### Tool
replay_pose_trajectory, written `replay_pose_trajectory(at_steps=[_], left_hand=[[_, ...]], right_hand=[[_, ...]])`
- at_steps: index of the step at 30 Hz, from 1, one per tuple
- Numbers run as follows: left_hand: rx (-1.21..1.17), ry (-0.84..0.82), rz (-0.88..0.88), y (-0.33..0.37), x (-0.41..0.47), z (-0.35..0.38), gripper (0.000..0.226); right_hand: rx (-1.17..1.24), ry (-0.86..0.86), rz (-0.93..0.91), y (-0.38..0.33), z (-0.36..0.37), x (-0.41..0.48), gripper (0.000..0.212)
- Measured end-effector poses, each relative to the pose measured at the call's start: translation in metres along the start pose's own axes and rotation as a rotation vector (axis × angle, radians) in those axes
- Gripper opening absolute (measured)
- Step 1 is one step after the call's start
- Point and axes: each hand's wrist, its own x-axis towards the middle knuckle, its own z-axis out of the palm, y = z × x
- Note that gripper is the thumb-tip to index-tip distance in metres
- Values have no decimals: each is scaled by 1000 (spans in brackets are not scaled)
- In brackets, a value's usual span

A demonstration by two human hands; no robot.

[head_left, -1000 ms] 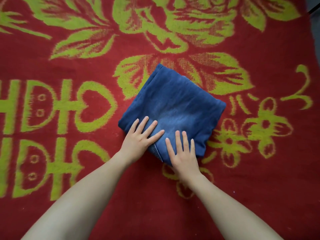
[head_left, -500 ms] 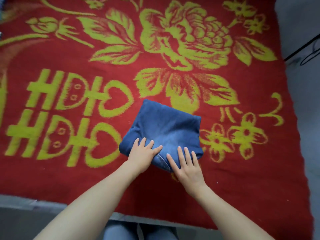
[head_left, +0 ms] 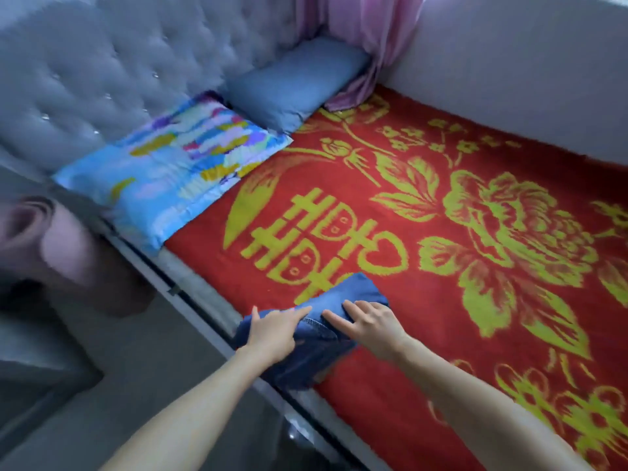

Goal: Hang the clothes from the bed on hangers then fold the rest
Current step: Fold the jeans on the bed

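Roll of pinkish material [head_left: 44, 239], far left, off the bed; too blurred for you to tell more.
Headboard [head_left: 102, 79]: grey, tufted, along the upper left.
Patterned pillow [head_left: 170, 171]: light blue with yellow and purple patches, flat at the head of the bed, touching the blue pillow.
Blue pillow [head_left: 295, 83]: plain, leaning against the headboard in the far corner.
Pink curtain [head_left: 360, 35]: hanging in that corner, its hem touching the blanket just beside the blue pillow.
Your left hand [head_left: 275, 329]: laid on the near left part of the jeans, fingers stretched out across the denim, thumb raised apart.
Folded jeans [head_left: 343, 297]: blue denim bundle at the near edge of the bed, far end on the blanket, near end overhanging the edge; both your hands are on it.
Your right hand [head_left: 370, 324]: flat on the right side of the jeans, fingers straight and slightly spread.
Red blanket [head_left: 475, 300]: covers the bed, with yellow-green flowers and characters.
Grey wall [head_left: 509, 79]: along the bed's far side.
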Motion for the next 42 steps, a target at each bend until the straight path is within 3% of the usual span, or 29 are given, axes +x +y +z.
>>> replay_pose_trajectory(at_steps=[2,4,7,8,10,13,16,19,22,30,35,42], left_hand=[[-50,107,-95,-52,-46,-17,66],[-24,277,-199,-112,-113,-25,87],[88,509,-214,-175,-200,-19,122],[91,481,-281,-202,-235,-17,124],[80,516,-399,-247,-284,-15,120],[76,586,-504,-298,-339,-23,82],[-2,542,-577,-348,-381,-32,47],[29,511,-698,-413,-421,-32,38],[85,467,-772,-466,-461,-48,38],[67,407,-1100,-578,-590,-56,44],[-69,360,-1255,-616,-688,-33,41],[-131,357,-1339,-679,-802,11,45]], right_hand=[[3,73,-108,-30,-26,52,56],[34,173,-199,-71,-56,104,52],[95,282,-306,-117,-92,157,47],[104,305,-356,-143,-106,179,46],[105,306,-469,-189,-135,217,46],[126,296,-623,-250,-165,270,57],[197,230,-715,-297,-189,319,63],[172,76,-805,-351,-206,373,67],[213,4,-835,-405,-211,432,65],[325,164,-1124,-584,-256,567,58],[349,141,-1324,-715,-295,599,63],[338,106,-1460,-868,-344,612,68]])
